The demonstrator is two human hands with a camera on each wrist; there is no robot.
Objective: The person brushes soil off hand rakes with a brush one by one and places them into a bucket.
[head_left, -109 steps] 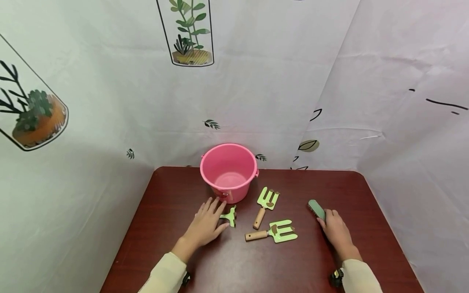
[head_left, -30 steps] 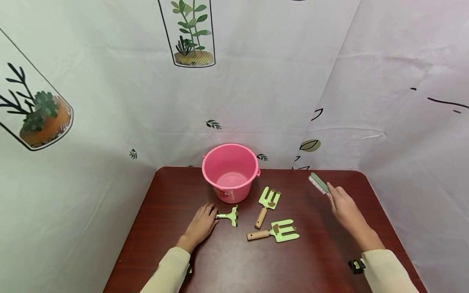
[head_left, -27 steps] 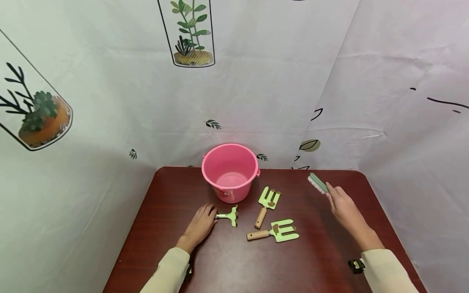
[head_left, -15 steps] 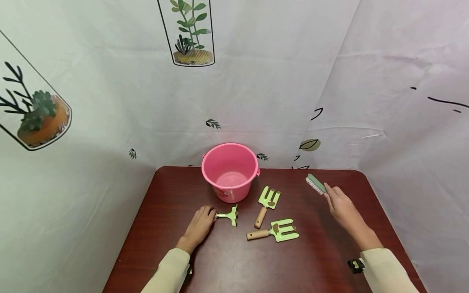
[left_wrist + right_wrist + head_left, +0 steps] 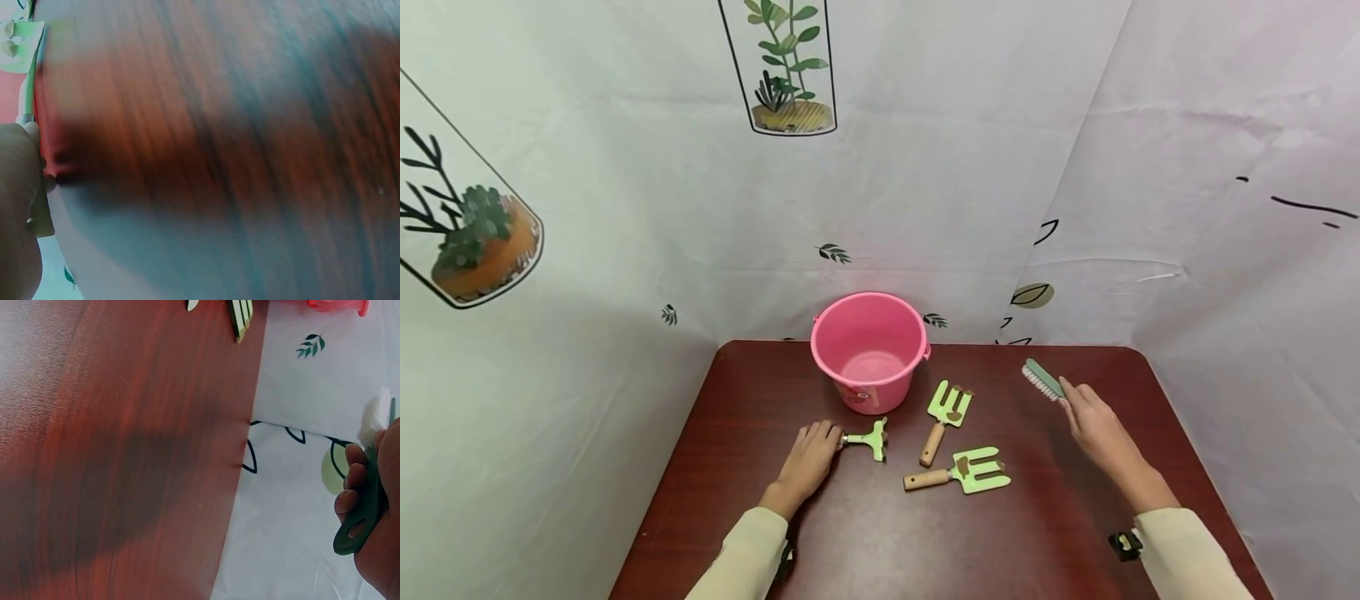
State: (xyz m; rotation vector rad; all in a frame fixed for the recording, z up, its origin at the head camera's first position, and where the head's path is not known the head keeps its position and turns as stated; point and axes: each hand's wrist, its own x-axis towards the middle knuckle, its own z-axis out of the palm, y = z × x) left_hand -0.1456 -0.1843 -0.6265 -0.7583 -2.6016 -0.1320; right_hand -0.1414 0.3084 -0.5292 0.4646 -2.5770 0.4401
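Note:
My left hand (image 5: 807,462) grips the handle of a small light-green hand rake (image 5: 874,440); its pronged head sticks out to the right of the fingers. In the left wrist view part of the handle shows below that hand. Held up over the right side of the table, a green brush (image 5: 1045,380) with white bristles points away from me. My right hand (image 5: 1097,431) grips its handle, and the right wrist view shows fingers curled round the green handle (image 5: 369,512). Between the hands lie two green garden forks, one upper (image 5: 950,408) and one lower (image 5: 977,472), both with wooden handles and brown patches.
A pink bucket (image 5: 886,395) stands at the back of the dark red-brown table (image 5: 880,550), behind the rake. White printed cloth (image 5: 955,167) hangs directly behind the table and along its sides.
Earlier my left hand lay spread beside the rake; now it holds the handle. My right hand has raised the brush off the table, and over the last second it drifts slightly left.

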